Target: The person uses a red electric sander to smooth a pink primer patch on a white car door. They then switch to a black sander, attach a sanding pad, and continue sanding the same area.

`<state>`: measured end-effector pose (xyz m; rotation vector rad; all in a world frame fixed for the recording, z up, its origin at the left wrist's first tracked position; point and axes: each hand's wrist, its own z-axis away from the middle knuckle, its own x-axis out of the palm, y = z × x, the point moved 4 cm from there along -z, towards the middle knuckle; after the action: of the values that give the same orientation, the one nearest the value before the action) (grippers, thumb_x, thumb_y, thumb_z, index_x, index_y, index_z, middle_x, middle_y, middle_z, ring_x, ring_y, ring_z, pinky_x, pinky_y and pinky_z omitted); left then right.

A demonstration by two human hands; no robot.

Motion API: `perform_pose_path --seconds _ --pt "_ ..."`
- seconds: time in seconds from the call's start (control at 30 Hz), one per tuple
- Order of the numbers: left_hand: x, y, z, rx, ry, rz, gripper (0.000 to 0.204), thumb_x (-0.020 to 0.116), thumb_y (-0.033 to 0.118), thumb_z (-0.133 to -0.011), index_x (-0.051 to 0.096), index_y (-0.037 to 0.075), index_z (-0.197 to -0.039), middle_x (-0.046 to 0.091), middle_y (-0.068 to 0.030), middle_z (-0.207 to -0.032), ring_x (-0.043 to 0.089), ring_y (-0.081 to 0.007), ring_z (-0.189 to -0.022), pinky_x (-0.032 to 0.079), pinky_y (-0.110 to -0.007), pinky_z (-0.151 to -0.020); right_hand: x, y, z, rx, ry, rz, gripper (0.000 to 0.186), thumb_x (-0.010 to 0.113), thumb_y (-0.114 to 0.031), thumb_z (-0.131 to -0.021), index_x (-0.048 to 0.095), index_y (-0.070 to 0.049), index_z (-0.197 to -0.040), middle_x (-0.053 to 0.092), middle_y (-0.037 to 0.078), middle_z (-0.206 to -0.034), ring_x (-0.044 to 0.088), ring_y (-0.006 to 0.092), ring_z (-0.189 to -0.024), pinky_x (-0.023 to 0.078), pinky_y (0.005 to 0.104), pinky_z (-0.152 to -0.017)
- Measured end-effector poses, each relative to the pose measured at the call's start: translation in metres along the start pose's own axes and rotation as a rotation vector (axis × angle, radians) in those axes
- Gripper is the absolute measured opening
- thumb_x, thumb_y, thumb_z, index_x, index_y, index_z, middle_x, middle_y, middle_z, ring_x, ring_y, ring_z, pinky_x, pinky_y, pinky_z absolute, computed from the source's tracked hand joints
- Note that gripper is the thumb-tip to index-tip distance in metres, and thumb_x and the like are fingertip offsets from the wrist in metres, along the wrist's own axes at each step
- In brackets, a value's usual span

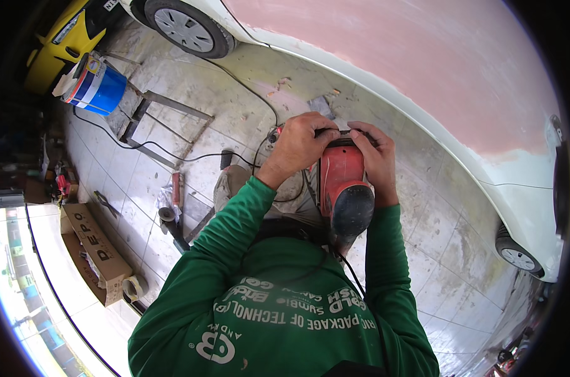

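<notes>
A red electric sander (342, 168) with a black rounded grip (352, 210) lies in front of my body, its far end pointing away from me. My left hand (299, 146) has its thumb and fingers closed on the dark far edge of the sander. From the other side, my right hand (378, 156) curls its fingers over the same edge, with its palm along the sander's right flank. What the fingertips pinch at that edge is partly hidden. A crumpled grey sheet (321, 107) lies on the floor just beyond my hands.
A white car (523, 213) with a pink patch (410, 63) curves along the right. Black cable (162, 146) crosses the tiled floor. Left are a metal stand (178, 105), a blue bucket (106, 90), a red-handled tool (176, 188) and a cardboard box (95, 244).
</notes>
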<state>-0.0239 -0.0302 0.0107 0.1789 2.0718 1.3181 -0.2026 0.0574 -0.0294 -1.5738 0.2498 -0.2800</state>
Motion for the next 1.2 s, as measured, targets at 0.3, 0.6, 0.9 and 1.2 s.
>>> perform_pose_path --seconds 0.3,0.6,0.9,1.2 --pt "-0.002 -0.004 -0.005 0.116 -0.015 -0.072 0.010 0.076 0.002 -0.088 0.077 0.001 -0.098 0.073 -0.0151 -0.092 0.073 -0.0317 -0.086 0.058 -0.039 -0.077 0.001 0.002 -0.004 0.095 0.031 -0.064 0.021 0.074 -0.008 -0.093 0.076 0.005 -0.110 0.076 0.008 -0.095 0.068 0.0116 -0.088 0.055 0.0270 -0.081" --pt "-0.005 -0.013 0.002 0.003 0.010 0.099 0.009 0.078 0.003 -0.090 0.076 -0.001 -0.097 0.072 -0.0122 -0.090 0.071 -0.0215 -0.084 0.056 -0.034 -0.076 0.000 0.004 -0.001 0.094 0.090 -0.164 0.016 0.074 -0.006 -0.093 0.076 0.004 -0.104 0.076 0.006 -0.094 0.068 0.0113 -0.085 0.055 0.0266 -0.078" --pt "-0.008 -0.020 0.000 -0.017 -0.089 0.101 0.015 0.079 0.007 -0.091 0.077 0.000 -0.104 0.071 -0.0091 -0.091 0.068 -0.0158 -0.084 0.054 -0.031 -0.078 -0.003 0.005 -0.002 0.121 0.071 -0.109 0.015 0.073 -0.005 -0.094 0.076 0.003 -0.106 0.076 0.006 -0.095 0.068 0.0111 -0.086 0.056 0.0264 -0.078" --pt "0.010 -0.005 -0.021 0.220 -0.078 -0.105 0.014 0.075 0.004 -0.085 0.073 0.001 -0.099 0.070 -0.0152 -0.092 0.070 -0.0331 -0.086 0.057 -0.041 -0.078 0.007 0.004 -0.006 0.125 0.022 -0.095 0.019 0.073 -0.006 -0.095 0.076 0.005 -0.110 0.077 0.008 -0.097 0.070 0.0128 -0.087 0.056 0.0267 -0.080"
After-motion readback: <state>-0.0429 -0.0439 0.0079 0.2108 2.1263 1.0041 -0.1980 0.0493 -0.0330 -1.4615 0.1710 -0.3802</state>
